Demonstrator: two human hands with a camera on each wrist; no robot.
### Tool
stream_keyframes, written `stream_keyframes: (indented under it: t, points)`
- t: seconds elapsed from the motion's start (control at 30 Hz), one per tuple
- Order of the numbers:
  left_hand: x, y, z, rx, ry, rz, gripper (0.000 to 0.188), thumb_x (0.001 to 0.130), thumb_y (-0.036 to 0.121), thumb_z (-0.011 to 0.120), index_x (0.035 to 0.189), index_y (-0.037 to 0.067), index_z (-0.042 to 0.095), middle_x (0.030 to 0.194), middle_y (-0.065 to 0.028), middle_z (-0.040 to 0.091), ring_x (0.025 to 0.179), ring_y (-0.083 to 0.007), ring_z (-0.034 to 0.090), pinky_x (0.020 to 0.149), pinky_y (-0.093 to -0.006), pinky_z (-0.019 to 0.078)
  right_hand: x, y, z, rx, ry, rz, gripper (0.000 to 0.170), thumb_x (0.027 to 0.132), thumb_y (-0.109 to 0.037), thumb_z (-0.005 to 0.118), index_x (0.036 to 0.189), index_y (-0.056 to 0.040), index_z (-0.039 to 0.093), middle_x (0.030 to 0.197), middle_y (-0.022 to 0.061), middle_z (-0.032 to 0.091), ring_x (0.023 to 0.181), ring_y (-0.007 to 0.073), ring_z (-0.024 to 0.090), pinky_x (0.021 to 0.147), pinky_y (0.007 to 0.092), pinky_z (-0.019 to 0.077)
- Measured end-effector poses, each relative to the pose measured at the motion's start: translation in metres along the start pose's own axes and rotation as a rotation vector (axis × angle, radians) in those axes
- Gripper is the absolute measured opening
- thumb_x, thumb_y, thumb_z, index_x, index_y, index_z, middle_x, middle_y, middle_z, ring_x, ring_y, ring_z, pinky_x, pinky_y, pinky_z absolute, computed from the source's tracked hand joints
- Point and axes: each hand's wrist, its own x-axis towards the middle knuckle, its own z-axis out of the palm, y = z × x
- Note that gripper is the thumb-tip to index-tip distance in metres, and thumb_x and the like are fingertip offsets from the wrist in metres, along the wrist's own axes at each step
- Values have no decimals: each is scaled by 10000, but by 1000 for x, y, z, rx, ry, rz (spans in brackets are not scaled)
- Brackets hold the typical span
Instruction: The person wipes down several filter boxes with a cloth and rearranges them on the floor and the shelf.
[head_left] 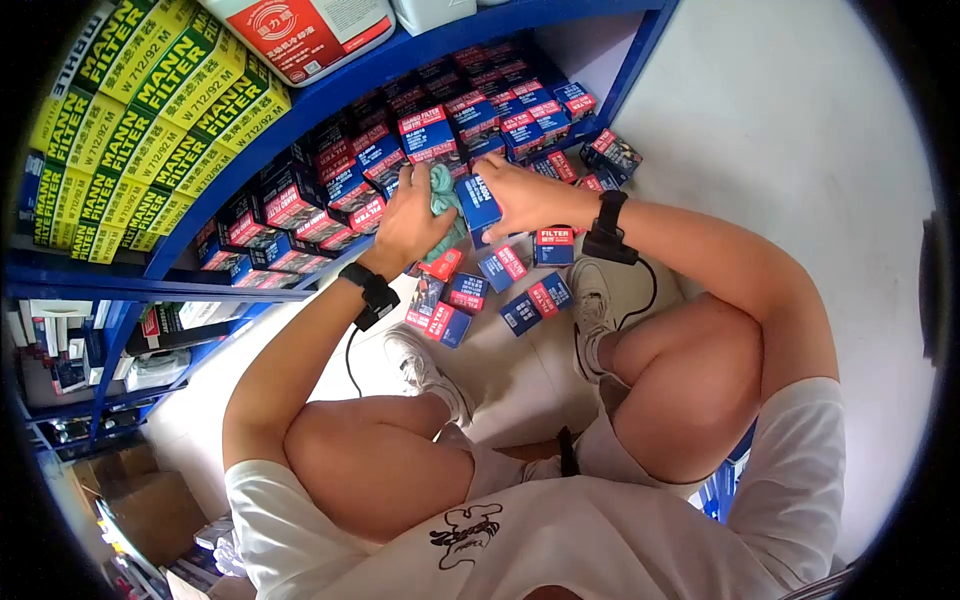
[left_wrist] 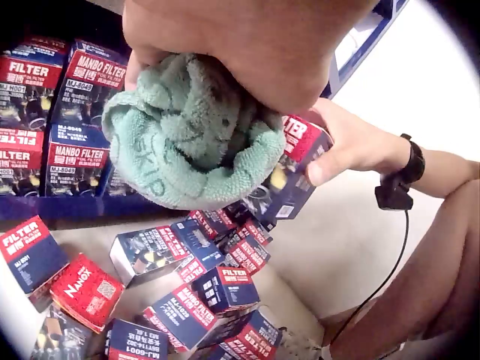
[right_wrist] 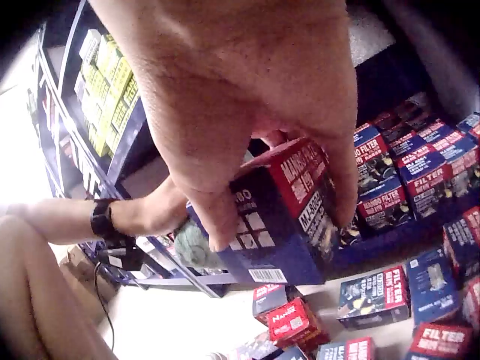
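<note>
A blue and red filter box (head_left: 479, 205) (right_wrist: 265, 217) is gripped by the right hand (head_left: 530, 200) (right_wrist: 247, 97), thumb on one side and fingers on the other. Beside it the left hand (head_left: 408, 218) (left_wrist: 240, 45) holds a bunched green cloth (head_left: 446, 215) (left_wrist: 187, 135). In the left wrist view the cloth overlaps the held box (left_wrist: 296, 169); whether they touch is not clear. Both hands are in front of the lower shelf's rows of similar boxes (head_left: 430, 130).
Loose filter boxes (head_left: 502, 268) and a red box (left_wrist: 87, 292) lie on the floor between shelf and shoes. The blue shelf edge (head_left: 400, 50) runs above the hands. Yellow-green boxes (head_left: 150, 110) and a white jug (head_left: 310, 35) stand on the upper shelf.
</note>
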Motion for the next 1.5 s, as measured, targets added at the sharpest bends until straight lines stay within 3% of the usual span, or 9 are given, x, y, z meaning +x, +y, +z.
stream_keyframes:
  t: [0.13, 0.3, 0.63, 0.73, 0.77, 1.0, 1.07, 1.23, 1.5]
  points:
    - [0, 17, -2, -20, -39, 64, 692, 780, 218, 731, 1322, -37, 386, 1257, -319, 488, 1066, -509, 585, 905, -524, 518, -1, -5, -15, -80, 19, 144, 888, 628, -302, 898, 1278, 77, 427, 1207, 243, 494, 1095, 417, 576, 916, 439, 493]
    - [12, 18, 2, -17, -30, 10, 667, 788, 197, 721, 1324, -24, 390, 1275, -326, 472, 1053, -515, 591, 897, -530, 522, -6, 9, -8, 11, 107, -31, 889, 621, -266, 888, 1349, 25, 468, 1191, 187, 502, 1076, 376, 583, 900, 429, 501]
    - [6, 35, 4, -46, -120, 85, 700, 805, 207, 685, 1378, -21, 353, 1303, -325, 467, 1163, -515, 529, 982, -523, 469, -3, 25, -17, 17, 176, -52, 900, 584, -184, 894, 1374, -105, 470, 1215, 218, 483, 1079, 416, 571, 909, 454, 497]
    - [11, 36, -1, -49, -124, -9, 706, 806, 201, 684, 1375, -43, 345, 1302, -329, 470, 1152, -515, 535, 983, -517, 470, -4, 18, -15, 30, 188, -51, 865, 610, -123, 871, 1372, -102, 463, 1138, 152, 473, 1061, 356, 555, 908, 409, 482]
    - [11, 26, 5, -18, -47, 32, 668, 793, 219, 705, 1318, -44, 386, 1228, -333, 496, 1050, -516, 591, 909, -527, 513, -5, 15, -15, 29, 186, -53, 865, 610, -123, 871, 1372, -102, 463, 1138, 152, 473, 1061, 356, 555, 908, 409, 482]
    - [15, -10, 12, 70, -116, -63, 669, 811, 242, 700, 1303, -63, 365, 1213, -388, 497, 1013, -527, 611, 880, -522, 532, -4, 0, -21, 167, 156, -103, 831, 632, -155, 865, 1349, -62, 456, 1175, 162, 498, 1115, 352, 534, 948, 387, 474]
    - [13, -10, 9, 66, -150, -87, 663, 820, 233, 691, 1316, -58, 361, 1232, -384, 491, 1050, -532, 588, 913, -530, 510, -1, 0, -22, -258, 290, -31, 860, 593, -240, 872, 1306, -12, 448, 1226, 202, 555, 1198, 391, 506, 1007, 418, 425]
    - [11, -4, 6, 63, -219, -96, 702, 832, 249, 683, 1363, -48, 333, 1271, -403, 465, 1115, -541, 558, 968, -530, 484, 1, 4, -25, -28, 271, 21, 824, 618, -112, 824, 1329, 11, 426, 1264, 217, 510, 1219, 388, 461, 1028, 423, 426]
    - [9, -11, 7, 49, -207, -59, 707, 817, 260, 682, 1354, -49, 342, 1251, -391, 474, 1106, -537, 560, 951, -536, 488, -4, 14, -27, 53, 107, 39, 879, 621, -90, 801, 1404, -20, 408, 1341, 231, 462, 1252, 397, 498, 1055, 379, 421]
